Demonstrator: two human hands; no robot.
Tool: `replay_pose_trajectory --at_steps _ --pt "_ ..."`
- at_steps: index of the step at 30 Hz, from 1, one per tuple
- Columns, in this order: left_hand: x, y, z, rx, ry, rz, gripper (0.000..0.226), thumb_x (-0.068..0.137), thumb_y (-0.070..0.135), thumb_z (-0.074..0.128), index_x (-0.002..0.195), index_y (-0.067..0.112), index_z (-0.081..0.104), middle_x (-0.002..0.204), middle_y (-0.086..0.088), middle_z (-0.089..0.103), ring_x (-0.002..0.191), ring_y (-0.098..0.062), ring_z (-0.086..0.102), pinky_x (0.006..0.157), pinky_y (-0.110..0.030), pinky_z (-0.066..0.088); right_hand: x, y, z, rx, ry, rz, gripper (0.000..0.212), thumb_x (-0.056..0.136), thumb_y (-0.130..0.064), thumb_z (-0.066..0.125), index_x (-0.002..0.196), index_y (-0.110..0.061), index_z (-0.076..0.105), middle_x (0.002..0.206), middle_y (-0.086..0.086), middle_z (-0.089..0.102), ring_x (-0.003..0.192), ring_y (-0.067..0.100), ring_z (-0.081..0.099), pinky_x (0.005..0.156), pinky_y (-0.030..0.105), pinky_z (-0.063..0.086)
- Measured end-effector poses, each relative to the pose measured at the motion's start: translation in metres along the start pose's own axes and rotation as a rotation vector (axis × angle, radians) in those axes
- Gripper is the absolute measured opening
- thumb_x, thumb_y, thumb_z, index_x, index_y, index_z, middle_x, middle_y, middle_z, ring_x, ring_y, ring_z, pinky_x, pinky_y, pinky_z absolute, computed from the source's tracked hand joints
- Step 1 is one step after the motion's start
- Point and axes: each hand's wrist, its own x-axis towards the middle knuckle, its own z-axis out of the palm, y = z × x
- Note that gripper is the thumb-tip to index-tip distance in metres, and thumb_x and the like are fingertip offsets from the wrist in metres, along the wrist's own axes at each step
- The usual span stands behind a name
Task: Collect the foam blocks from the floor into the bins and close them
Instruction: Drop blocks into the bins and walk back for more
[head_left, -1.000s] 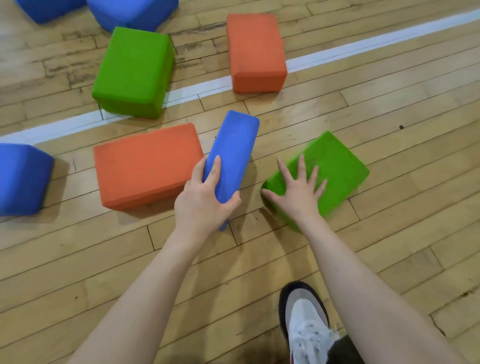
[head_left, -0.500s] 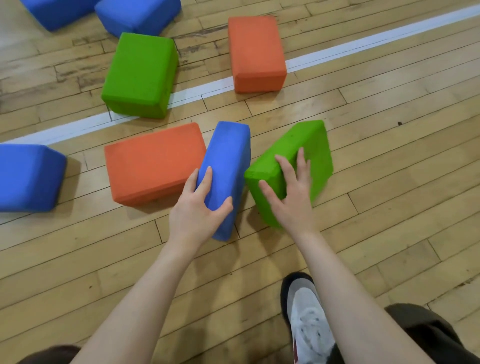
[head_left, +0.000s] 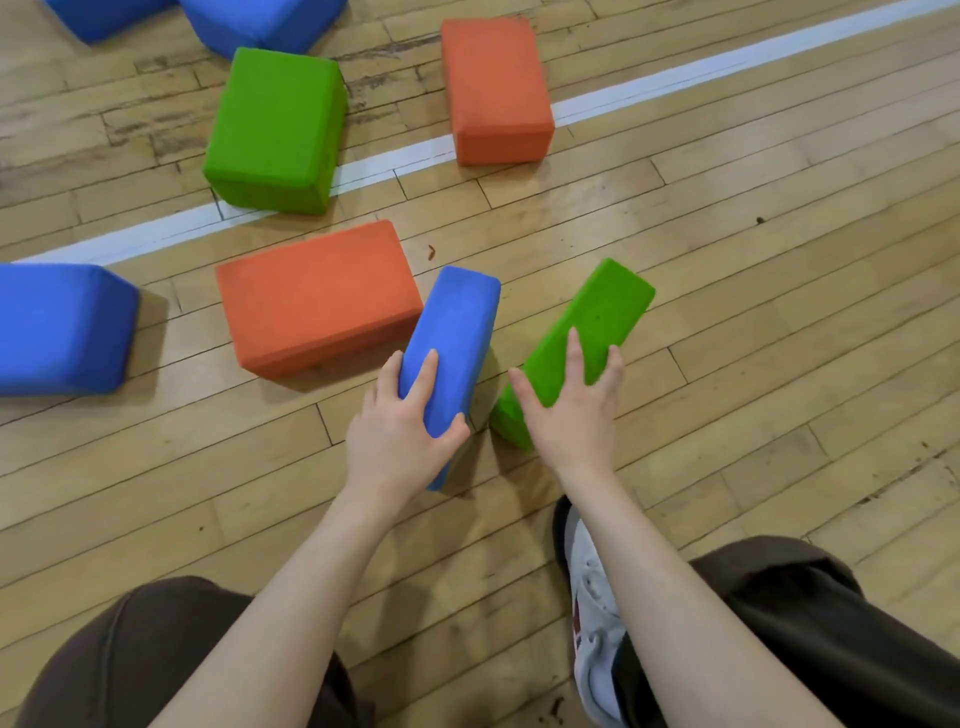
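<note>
Left hand (head_left: 400, 441) grip grasping a blue foam block (head_left: 452, 358) on edge, right hand (head_left: 571, 410) grip grasping a tilted green foam block (head_left: 592, 322), wooden floor (head_left: 779, 312) beneath

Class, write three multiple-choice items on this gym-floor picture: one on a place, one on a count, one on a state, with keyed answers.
1. The white line runs under which blocks?
A. far green and far orange
B. both held blocks
C. none

2. How many orange blocks show?
A. one
B. two
C. four

3. The left hand:
A. lies flat on the floor
B. hangs idle
C. has a grip on a blue block

Answers: 1 A, the far green block and far orange block sit across it. 2 B, the far one and a near one. 3 C, fingers and thumb wrap the blue block.
</note>
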Motion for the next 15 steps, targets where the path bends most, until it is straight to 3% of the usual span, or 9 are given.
replay_pose_trajectory --at_steps 3,5,11,15 --pt "0.005 0.0 -0.001 0.057 -0.04 0.017 0.077 0.077 0.059 0.052 0.146 0.036 0.027 0.153 -0.001 0.021 0.128 -0.025 0.039 0.085 -0.039 0.048 0.0 -0.015 0.007 0.024 -0.022 0.05 0.087 0.083 -0.064 0.052 0.151 -0.033 0.007 0.155 0.012 -0.015 0.142 0.034 0.006 0.109 0.045 0.027" --pt "0.01 -0.005 -0.004 0.045 -0.068 0.014 0.078 0.079 0.052 0.06 0.146 0.037 0.024 0.154 0.0 0.019 0.13 -0.023 0.035 0.089 -0.038 0.046 0.002 -0.016 0.011 0.069 -0.012 0.039 0.083 0.085 -0.052 0.059 0.151 -0.033 0.012 0.156 0.009 -0.017 0.14 0.034 0.011 0.108 0.041 0.028" --pt "0.02 -0.02 -0.012 -0.032 -0.102 -0.003 0.076 0.08 0.047 0.061 0.146 0.037 0.025 0.153 0.002 0.019 0.131 -0.023 0.033 0.092 -0.039 0.044 0.008 -0.01 0.014 0.167 0.055 -0.047 0.076 0.081 -0.038 0.069 0.146 -0.029 0.032 0.158 0.007 -0.006 0.144 0.027 0.014 0.114 0.039 0.026" --pt "0.011 -0.013 -0.036 -0.099 -0.079 -0.061 0.071 0.082 0.046 0.061 0.144 0.036 0.031 0.155 0.002 0.019 0.135 -0.021 0.031 0.096 -0.037 0.041 -0.004 -0.031 -0.004 0.147 0.014 -0.108 0.071 0.081 -0.036 0.069 0.144 -0.03 0.037 0.159 0.004 -0.002 0.144 0.022 0.016 0.105 0.027 0.028"
